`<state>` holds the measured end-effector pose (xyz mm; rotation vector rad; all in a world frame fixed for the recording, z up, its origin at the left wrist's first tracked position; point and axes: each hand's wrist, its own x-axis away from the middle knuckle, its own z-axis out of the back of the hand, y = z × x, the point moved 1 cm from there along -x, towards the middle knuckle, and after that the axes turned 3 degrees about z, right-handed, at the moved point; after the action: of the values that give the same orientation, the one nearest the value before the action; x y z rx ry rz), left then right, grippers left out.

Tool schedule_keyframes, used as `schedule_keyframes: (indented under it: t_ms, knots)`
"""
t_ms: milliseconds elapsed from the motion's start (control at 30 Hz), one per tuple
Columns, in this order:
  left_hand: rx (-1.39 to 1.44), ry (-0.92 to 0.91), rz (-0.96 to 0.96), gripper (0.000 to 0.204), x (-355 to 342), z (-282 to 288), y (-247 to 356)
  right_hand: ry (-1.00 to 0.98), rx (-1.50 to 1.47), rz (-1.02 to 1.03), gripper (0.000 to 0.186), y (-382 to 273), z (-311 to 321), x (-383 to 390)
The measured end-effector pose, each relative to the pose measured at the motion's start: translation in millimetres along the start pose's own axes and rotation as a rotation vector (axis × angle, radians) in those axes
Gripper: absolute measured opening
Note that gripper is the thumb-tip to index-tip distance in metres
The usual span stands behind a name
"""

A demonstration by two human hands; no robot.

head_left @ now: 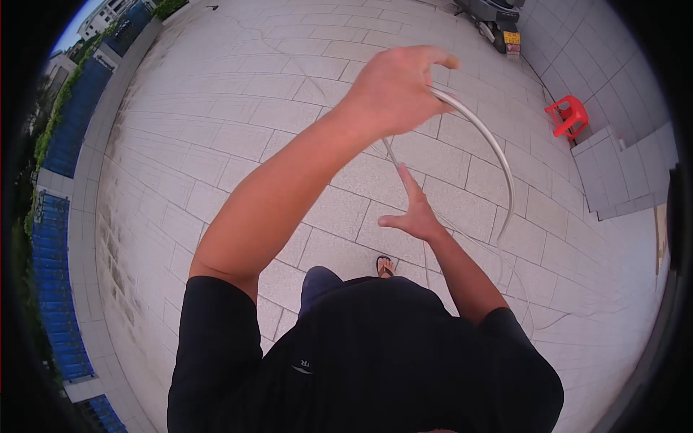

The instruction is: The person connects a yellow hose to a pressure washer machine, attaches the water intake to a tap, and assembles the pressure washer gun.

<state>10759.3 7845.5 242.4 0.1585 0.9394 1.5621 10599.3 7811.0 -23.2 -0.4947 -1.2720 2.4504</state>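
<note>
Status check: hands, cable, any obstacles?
Left hand gripping pale cable. Right hand open, contact with cable unclear. Cable arcs out to the right. Thin line trailing across paving; red stool beyond, at right.

A fence (54, 252) runs along the left of the floor (216, 94); a wall (563, 47) stands right. Beside that wall, a scooter (494, 23) sits far ahead, a stool (568, 117) nearer. In front of the person, the left grip (404, 90) is farther out than the right grip (413, 216), with the cable (499, 155) arching to its right.
</note>
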Motion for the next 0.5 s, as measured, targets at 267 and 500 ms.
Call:
schedule_keyframes:
  t_ms: [267,500]
  knots:
    - [-0.088,0.051,-0.492,0.021,-13.3,80.2,-151.8,-0.193,-0.066,-0.338,0.036,-70.1,-105.4,-346.5]
    - [-0.181,-0.044,-0.201,0.012,-79.3,193.7,-324.3,-0.372,-0.166,-0.467,0.036,-47.7,-140.2,-441.3]
